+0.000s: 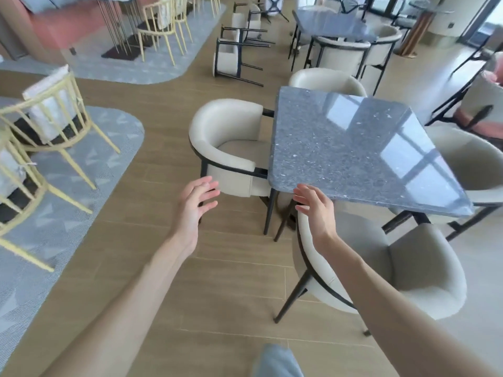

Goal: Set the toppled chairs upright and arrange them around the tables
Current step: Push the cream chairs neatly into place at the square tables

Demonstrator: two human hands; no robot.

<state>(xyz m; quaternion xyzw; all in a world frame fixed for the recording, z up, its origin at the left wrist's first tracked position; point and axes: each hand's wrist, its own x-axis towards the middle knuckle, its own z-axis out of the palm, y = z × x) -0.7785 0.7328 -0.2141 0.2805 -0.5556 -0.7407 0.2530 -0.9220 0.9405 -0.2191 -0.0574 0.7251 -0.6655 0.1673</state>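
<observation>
A grey speckled table stands ahead with cream, black-framed chairs upright around it: one on its left side, one at its near side, one behind and one on its right. My left hand hovers with spread fingers in front of the left chair and holds nothing. My right hand is held out flat over the near chair's backrest, beside the table corner. Farther back two cream chairs lie toppled on the floor, legs pointing right.
A second grey table with upright cream chairs stands behind. Yellow-framed chairs sit on grey carpet at the left and far left. A pink-seated chair is at the right edge. Wooden floor runs between the carpet and the tables.
</observation>
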